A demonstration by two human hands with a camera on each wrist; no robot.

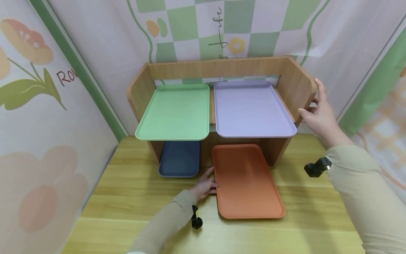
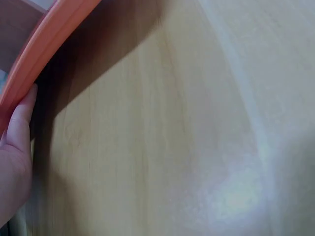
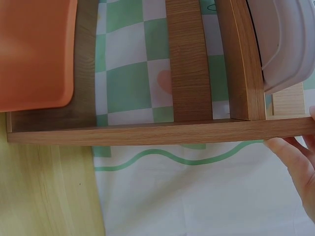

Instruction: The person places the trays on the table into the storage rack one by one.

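My left hand (image 1: 204, 186) grips the left edge of an orange tray (image 1: 247, 187). The tray's back end reaches under the right side of a wooden desktop shelf (image 1: 219, 68), while its front sticks out over the table. In the left wrist view, the tray's rim (image 2: 44, 44) stands above the tabletop with a shadow beneath, and a finger of the left hand (image 2: 15, 152) lies along its underside. My right hand (image 1: 320, 116) holds the front edge of the shelf's right side panel (image 3: 147, 135), thumb on one face and fingers on the other.
On the upper shelf a green tray (image 1: 177, 113) and a lilac tray (image 1: 253, 109) lie side by side, overhanging the front. A navy tray (image 1: 180, 158) sits in the lower left space. Printed curtains hang behind the wooden table (image 1: 127, 197) and at both sides.
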